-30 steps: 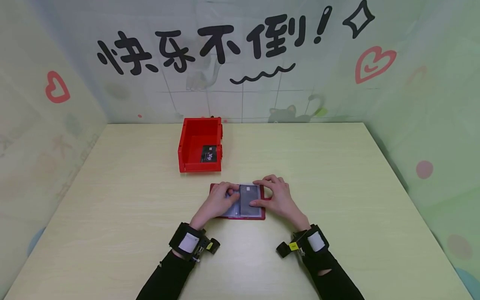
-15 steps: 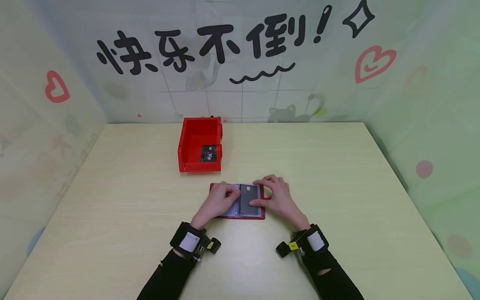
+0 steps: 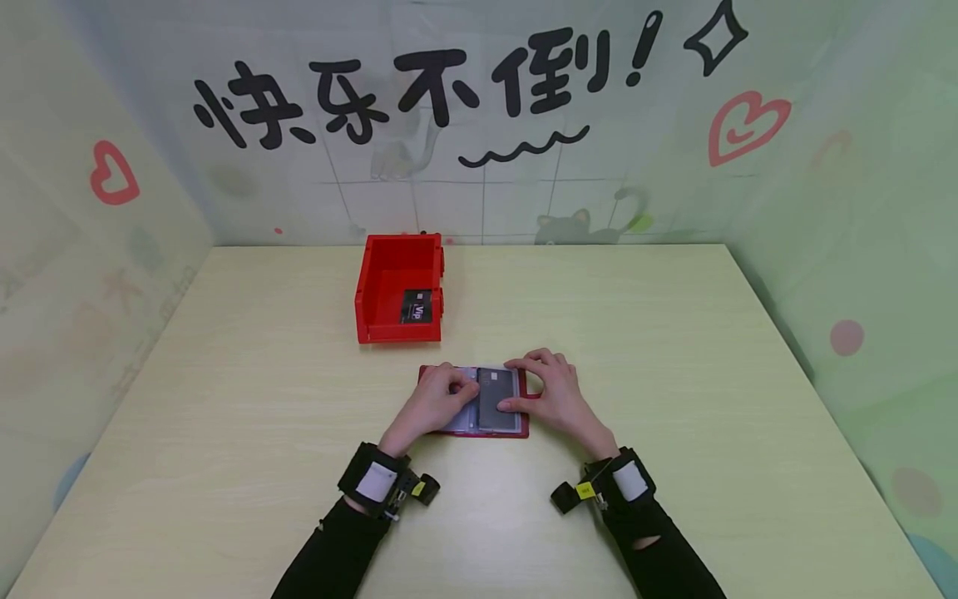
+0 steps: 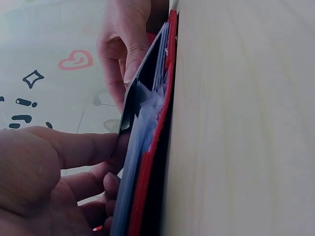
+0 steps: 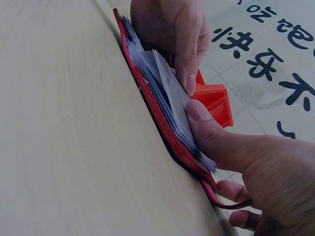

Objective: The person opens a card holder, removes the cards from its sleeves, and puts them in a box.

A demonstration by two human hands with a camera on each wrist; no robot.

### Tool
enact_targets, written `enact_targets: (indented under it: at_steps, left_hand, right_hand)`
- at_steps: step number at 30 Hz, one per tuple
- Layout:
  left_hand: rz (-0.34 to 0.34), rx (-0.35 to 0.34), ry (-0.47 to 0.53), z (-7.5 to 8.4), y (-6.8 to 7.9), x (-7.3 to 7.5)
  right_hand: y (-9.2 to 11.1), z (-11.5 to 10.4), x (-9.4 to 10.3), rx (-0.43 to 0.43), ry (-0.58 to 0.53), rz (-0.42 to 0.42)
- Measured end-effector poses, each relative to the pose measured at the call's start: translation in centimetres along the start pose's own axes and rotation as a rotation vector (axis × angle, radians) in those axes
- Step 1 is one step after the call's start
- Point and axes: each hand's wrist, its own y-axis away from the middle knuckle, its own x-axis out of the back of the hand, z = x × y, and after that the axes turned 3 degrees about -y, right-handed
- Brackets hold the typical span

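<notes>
An open red card holder with clear plastic sleeves lies on the table. Over its right page is a dark card, its left edge raised from the sleeves in both wrist views. My left hand lies across the left page and pinches the card's raised edge between thumb and finger; its other fingers are partly hidden behind the sleeves. With its thumb on the card's face, my right hand grips the holder's right side. Its lower fingers sit by the red strap in the right wrist view.
Beyond the holder, a red plastic bin contains a black card marked Vip. The pale wooden table meets printed cloth walls at its back and sides. Each wrist wears a strapped camera.
Over the last second, my left thumb has shifted slightly toward the card's edge and its fingers have drawn closer together. My right hand and the holder stay in place.
</notes>
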Motion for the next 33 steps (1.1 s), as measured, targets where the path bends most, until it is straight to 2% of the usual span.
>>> enact_targets:
  at_steps: [9, 22, 28, 33]
  left_hand:
    - [0.018, -0.006, 0.027, -0.2, 0.3, 0.4]
    - [-0.009, -0.023, 0.047, -0.7, 0.3, 0.6]
    - [-0.015, -0.004, 0.099, -1.1, 0.3, 0.9]
    - [-0.034, 0.053, 0.13, -0.8, 0.4, 1.1]
  right_hand:
    - [-0.1, -0.1, 0.0, -0.008, 0.013, -0.011]
    - [0.0, 0.1, -0.1, -0.012, 0.005, -0.02]
    - [0.0, 0.0, 0.0, -0.012, 0.001, -0.019]
    - [0.0, 0.1, -0.1, -0.011, 0.003, -0.015]
